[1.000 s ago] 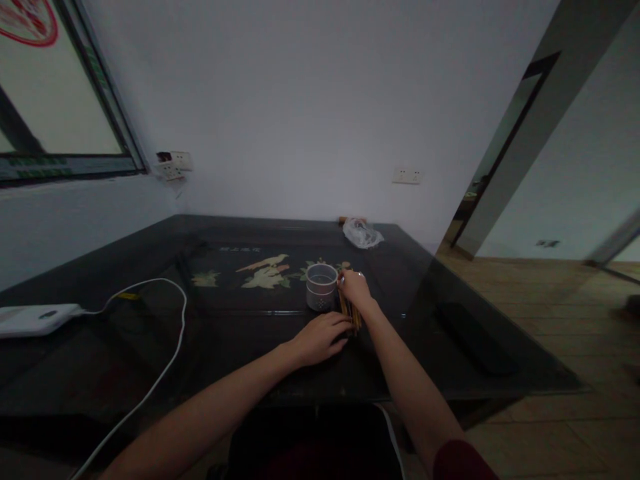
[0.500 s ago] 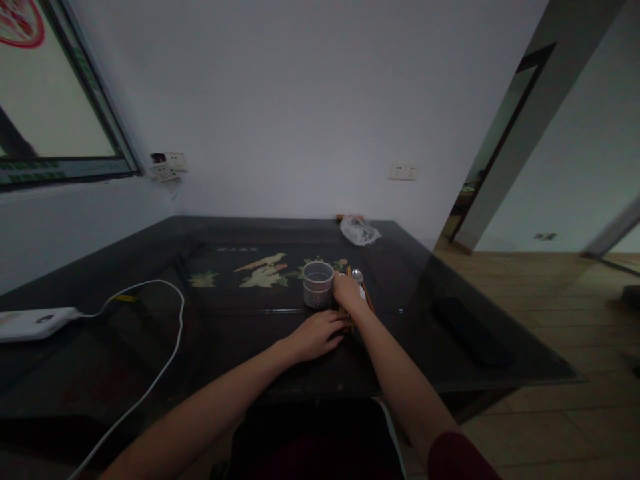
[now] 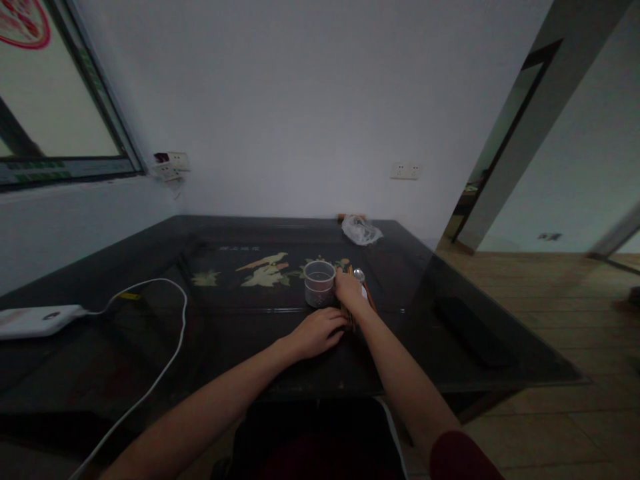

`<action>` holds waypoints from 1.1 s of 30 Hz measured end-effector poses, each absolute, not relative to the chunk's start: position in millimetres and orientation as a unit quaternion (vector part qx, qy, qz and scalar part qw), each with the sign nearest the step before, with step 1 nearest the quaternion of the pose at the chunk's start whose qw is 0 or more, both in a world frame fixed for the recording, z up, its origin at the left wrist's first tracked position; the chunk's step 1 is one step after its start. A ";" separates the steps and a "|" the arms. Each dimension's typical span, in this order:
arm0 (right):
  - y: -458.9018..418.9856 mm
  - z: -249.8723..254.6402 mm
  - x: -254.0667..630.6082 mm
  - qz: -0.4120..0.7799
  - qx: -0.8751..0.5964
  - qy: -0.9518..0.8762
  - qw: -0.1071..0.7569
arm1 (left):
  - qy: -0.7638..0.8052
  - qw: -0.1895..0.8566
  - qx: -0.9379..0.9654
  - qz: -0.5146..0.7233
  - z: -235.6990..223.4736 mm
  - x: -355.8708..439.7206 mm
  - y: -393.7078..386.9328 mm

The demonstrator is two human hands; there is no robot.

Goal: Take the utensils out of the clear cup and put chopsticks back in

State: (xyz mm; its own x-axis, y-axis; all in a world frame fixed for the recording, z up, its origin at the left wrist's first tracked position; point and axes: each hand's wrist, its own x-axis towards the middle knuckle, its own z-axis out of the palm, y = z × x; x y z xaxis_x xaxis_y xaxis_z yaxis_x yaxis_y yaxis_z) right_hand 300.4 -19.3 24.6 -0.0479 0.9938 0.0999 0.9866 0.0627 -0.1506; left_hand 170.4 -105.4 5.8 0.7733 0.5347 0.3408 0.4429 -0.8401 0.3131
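A bundle of thin wooden chopsticks (image 3: 353, 321) lies lengthwise on the dark table. My right hand (image 3: 349, 289) is closed over its far part, with tips showing beyond the fingers. At the near ends, my left hand (image 3: 317, 331) rests on the tabletop, fingers stretched and slightly apart, fingertips touching the sticks. A grey metal-looking cup with holes low on its side (image 3: 319, 293) stands upright just left of my right hand. Beyond my right wrist shows the bowl of a spoon (image 3: 359, 275); its handle is mostly hidden. An orange-brown stick (image 3: 371, 300) lies beside that wrist.
A crumpled clear plastic bag (image 3: 361, 230) lies at the table's back edge. On the right is a flat black object (image 3: 473, 331). A white power bank-like device (image 3: 40, 321) with a white cable (image 3: 183, 320) occupies the left. The wall bounds the table behind.
The view has shifted very slightly. Both hands keep nearly the same places at the chopsticks, and the cup stands where it was.
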 end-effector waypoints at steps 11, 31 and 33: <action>-13.3 37.3 325.2 0.089 -0.689 -0.671 0.260 | 0.342 0.176 0.873 0.300 8.0 165.4 -99.2; -64.1 65.6 309.7 0.307 -0.409 -0.645 0.568 | 0.388 0.323 0.772 0.387 15.5 169.4 -100.4; -69.0 62.7 306.5 0.317 -0.377 -0.640 0.590 | 0.395 0.322 0.763 0.398 14.6 168.8 -99.2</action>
State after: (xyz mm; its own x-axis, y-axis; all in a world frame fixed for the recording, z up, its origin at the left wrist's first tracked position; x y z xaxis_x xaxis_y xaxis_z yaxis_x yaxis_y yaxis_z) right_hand 306.5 -69.0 62.7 -0.0196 0.8567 0.5155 0.1075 0.5144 -0.8508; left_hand 168.8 -99.2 14.6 0.3720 0.8587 0.3524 0.3456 -0.4805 0.8060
